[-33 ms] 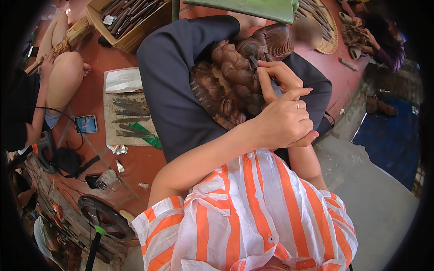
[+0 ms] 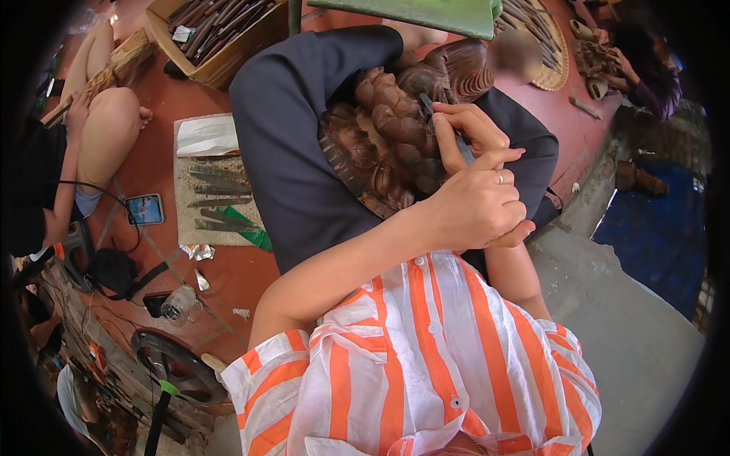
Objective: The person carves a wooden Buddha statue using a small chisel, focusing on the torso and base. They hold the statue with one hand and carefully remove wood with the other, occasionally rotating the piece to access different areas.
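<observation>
A dark brown wood carving [image 2: 391, 125] with rounded, bulging forms rests in my lap between my trousered legs. My right hand [image 2: 473, 131] is closed on a slim metal carving chisel [image 2: 463, 149], its fingers near the tip, which touches the carving's right side. My left hand [image 2: 483, 201], wearing a ring, crosses over from the left and is closed around the chisel's rear part, overlapping my right wrist. The chisel's rear end is hidden inside the hands.
Several flat metal tools [image 2: 220, 186] lie on a mat [image 2: 186, 220] to my left. Behind it stands a cardboard box [image 2: 217, 72] of tools; a round basket [image 2: 559, 45] holds more. A phone [image 2: 144, 209] lies on the tiles. Other people sit at far left and right. A green stool [image 2: 411, 15] stands ahead.
</observation>
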Motion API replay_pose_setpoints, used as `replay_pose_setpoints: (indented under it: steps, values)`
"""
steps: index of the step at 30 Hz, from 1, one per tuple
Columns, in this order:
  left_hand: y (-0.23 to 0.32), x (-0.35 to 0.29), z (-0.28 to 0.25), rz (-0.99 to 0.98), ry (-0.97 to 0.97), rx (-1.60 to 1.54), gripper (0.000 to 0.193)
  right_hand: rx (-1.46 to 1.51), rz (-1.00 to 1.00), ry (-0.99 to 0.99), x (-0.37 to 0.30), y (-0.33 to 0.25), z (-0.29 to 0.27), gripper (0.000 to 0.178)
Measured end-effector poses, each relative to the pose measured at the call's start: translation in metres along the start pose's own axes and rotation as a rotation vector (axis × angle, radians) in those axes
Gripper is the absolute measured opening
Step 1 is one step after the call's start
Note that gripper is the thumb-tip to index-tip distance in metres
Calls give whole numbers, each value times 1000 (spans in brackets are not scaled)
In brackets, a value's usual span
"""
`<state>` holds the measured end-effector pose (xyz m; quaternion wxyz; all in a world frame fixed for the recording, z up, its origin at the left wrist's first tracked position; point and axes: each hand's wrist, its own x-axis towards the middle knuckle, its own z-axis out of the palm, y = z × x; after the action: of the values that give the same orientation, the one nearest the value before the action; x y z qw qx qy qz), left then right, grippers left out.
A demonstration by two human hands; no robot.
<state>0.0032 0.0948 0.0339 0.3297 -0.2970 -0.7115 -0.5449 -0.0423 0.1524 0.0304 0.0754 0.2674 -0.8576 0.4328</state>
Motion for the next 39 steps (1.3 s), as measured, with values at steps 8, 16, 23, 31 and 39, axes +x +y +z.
replay_pose_setpoints:
  steps: [8, 16, 23, 31, 39]
  values:
    - [1, -1, 5, -74, 65, -132, 34, -99, 191, -130, -6, -17, -11, 10]
    - [1, 1, -2, 47, 46, 22, 28, 6, 31, -38, 6, -13, -6, 7]
    - [-3, -6, 1, 58, 73, -28, 29, 8, -11, -40, 3, 1, 0, 6]
    - [0, 1, -2, -107, 155, -261, 31, -70, 102, -134, -9, 5, -7, 13]
    - [5, 9, -5, -19, 104, -45, 30, -34, 45, -111, 9, -12, -9, 10]
